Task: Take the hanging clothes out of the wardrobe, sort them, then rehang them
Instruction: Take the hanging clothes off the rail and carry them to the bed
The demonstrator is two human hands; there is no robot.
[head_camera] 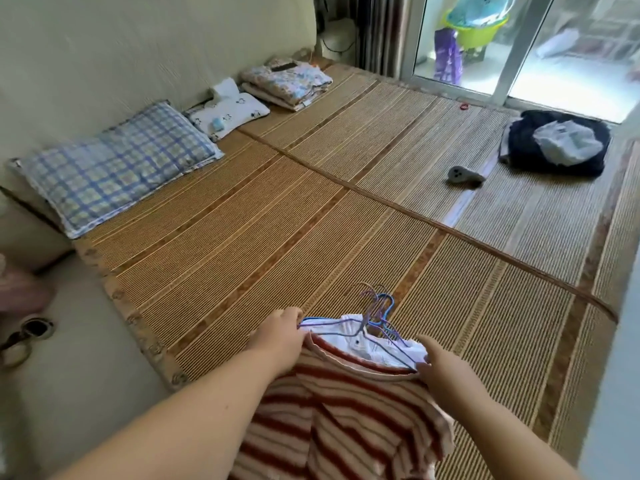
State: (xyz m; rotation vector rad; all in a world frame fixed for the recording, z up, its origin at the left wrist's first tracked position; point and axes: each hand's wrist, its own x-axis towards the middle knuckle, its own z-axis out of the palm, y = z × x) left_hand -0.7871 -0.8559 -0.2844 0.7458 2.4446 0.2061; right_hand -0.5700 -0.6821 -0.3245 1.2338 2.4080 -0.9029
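Two bare hands are holding a bundle of clothes on wire hangers at six o'clock in the view, low over a bed. The left hand (277,336) is curling its fingers round the left shoulder ends of the hangers (377,315). The right hand (446,367) is pinching the right shoulder ends together with the collar beneath. The hangers are thin coated wire in blue, purple and grey, and their hooks are bunching together toward twelve o'clock. A white garment (363,346) is lying on top. A striped top (329,410), fuzzy knit in dark red and cream bands, is drooping below it toward six o'clock. The bundle is probably light and limp, while the wires look springy and likely to snag on each other, so gripping both shoulder ends or the gathered hooks looks safest. Under the hands, a ribbed bamboo mat (277,220) is covering the bed. A checked pillow (117,168) is lying at ten o'clock, with a small white pillow (228,114) and a folded quilt (287,84) toward eleven. Dark clothes (526,147) under a crumpled plastic bag (568,142) are sitting at two o'clock, near a sliding glass door (505,50).
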